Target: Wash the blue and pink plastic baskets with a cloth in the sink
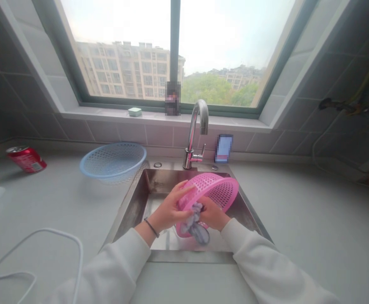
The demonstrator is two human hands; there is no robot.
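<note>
Head view: left hand (168,210) grips tilted pink perforated plastic basket (214,190) over steel sink (133,202); right hand (212,214) clamps grey-blue cloth (195,226) against it; blue basket (113,160) on counter nr. tap (197,131).

Two baskets (217,188) (113,160), one can (26,159), one cloth (197,226)

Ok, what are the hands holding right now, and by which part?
The left hand grips the pink strainer basket by its left edge; the right hand clutches a grey cloth by its top end, against the basket.
</note>
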